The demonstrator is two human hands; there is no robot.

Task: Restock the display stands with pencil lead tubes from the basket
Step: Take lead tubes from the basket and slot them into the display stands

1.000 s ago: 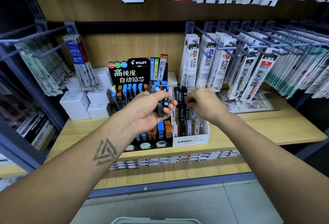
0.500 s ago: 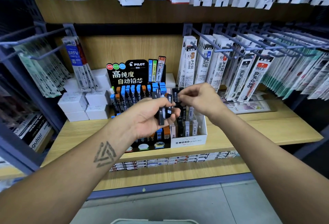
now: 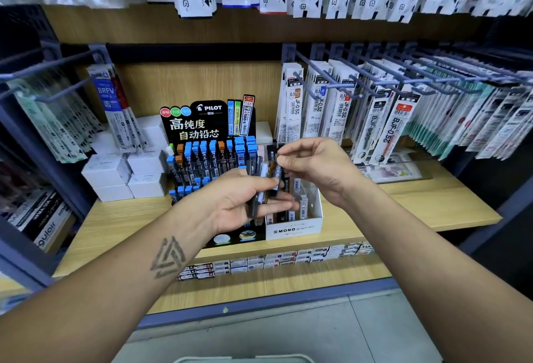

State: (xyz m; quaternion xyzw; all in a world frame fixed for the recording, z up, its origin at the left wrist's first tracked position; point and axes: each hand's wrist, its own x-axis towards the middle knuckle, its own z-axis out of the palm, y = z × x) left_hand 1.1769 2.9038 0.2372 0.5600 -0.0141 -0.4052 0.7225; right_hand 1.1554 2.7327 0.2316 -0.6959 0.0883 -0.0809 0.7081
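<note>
Peeking in at the bottom edge is the pale rim of the basket (image 3: 242, 359), nearest of all. Above it, the left hand (image 3: 236, 204) lies palm up with its fingers curled around a small bunch of pencil lead tubes (image 3: 261, 189), dark and white ones fanned upward. The right hand (image 3: 311, 166) meets it from the right, pinching the top of one tube (image 3: 278, 172) from that bunch between thumb and fingertips. Just behind the hands, on the wooden shelf (image 3: 403, 207), stands the white MONO stand (image 3: 294, 228) with tubes upright inside, touching the black PILOT stand (image 3: 207, 143) on its left. Farther back hang refill packs (image 3: 383, 126) on hooks.
</note>
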